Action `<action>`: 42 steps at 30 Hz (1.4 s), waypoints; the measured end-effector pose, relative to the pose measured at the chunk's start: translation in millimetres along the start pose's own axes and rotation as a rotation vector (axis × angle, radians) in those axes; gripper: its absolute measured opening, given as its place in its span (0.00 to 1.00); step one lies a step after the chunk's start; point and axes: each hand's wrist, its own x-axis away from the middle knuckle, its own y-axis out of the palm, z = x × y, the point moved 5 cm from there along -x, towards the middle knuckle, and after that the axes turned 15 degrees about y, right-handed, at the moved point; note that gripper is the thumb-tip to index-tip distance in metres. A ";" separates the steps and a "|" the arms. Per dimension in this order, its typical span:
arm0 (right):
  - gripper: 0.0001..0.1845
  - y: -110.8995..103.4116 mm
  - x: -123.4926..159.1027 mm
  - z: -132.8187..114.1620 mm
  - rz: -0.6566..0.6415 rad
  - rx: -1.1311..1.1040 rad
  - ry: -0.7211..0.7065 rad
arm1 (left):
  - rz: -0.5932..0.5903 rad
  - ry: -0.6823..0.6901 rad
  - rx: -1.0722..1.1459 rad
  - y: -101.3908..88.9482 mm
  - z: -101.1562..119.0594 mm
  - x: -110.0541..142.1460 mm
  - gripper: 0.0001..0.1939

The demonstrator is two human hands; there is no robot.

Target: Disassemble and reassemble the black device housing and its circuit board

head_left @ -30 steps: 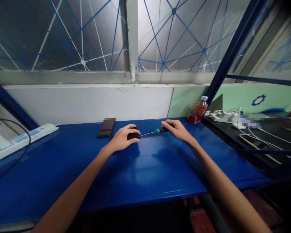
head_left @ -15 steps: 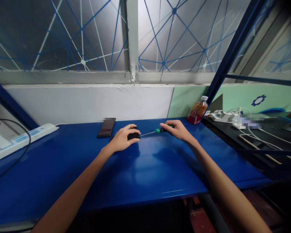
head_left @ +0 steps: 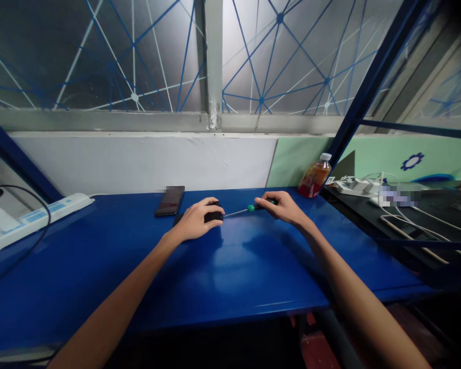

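Observation:
My left hand [head_left: 200, 219] is closed over a flat black device [head_left: 214, 216] lying on the blue table [head_left: 230, 271]. Its fingers wrap the far and near edges, and most of the device is hidden under the palm, so its exact kind does not show. In my right hand [head_left: 280, 206] is a screwdriver [head_left: 251, 208] with a green and black handle. Its thin metal shaft points left, almost level, and the tip meets the right end of the black device. Whether the tip sits in a screw is too small to tell.
Behind my left hand lies a dark phone [head_left: 170, 200]. A white power strip [head_left: 38, 220] and a black cable stand at the left. A drink bottle [head_left: 315, 176] leans at the back right, beside a blue post. Chargers and white cables [head_left: 411, 220] cover the black neighbouring table.
The view has shifted very slightly. Both hands, the black device and the screwdriver keep almost the same places relative to each other.

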 end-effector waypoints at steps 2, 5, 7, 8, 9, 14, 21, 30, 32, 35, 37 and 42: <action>0.29 -0.5 -1.2 -0.2 0.069 0.069 -0.022 | -0.004 0.001 -0.005 0.7 -0.4 0.2 0.11; 0.28 2.2 -0.2 -1.0 -0.007 0.035 -0.012 | -0.008 0.009 -0.010 1.1 -1.3 0.4 0.12; 0.22 4.6 2.3 -1.3 -0.135 -0.030 0.027 | -0.008 0.010 -0.016 0.9 -1.5 0.6 0.13; 0.20 4.8 3.6 -1.1 -0.187 -0.067 0.050 | -0.007 0.009 -0.018 0.8 -1.4 0.7 0.13; 0.20 4.6 4.8 -0.8 -0.225 -0.100 0.070 | -0.007 0.007 -0.019 0.6 -1.2 0.8 0.12; 0.20 2.3 3.0 4.6 -0.209 -0.065 0.079 | -0.021 -0.017 -0.030 1.4 -1.1 1.4 0.12; 0.25 6.2 0.4 2.4 -0.135 0.057 -0.005 | -0.017 -0.005 -0.028 1.4 -3.6 1.3 0.11; 0.24 -1.2 0.2 3.1 -0.062 0.048 0.045 | -0.026 -0.015 -0.019 0.3 -1.8 0.8 0.12; 0.27 -1.2 -0.5 1.0 -0.005 0.113 0.006 | -0.024 -0.019 -0.014 -0.4 -0.9 0.5 0.11; 0.27 3.0 0.5 0.1 -0.062 0.058 0.010 | -0.007 -0.010 -0.005 -1.6 0.7 -0.7 0.11; 0.22 6.8 2.4 1.2 -0.174 -0.040 0.057 | -0.005 -0.003 -0.002 -1.4 0.9 -1.1 0.11; 0.21 4.6 4.3 2.0 -0.251 -0.181 0.088 | -0.012 -0.010 -0.005 0.4 -1.0 -0.2 0.11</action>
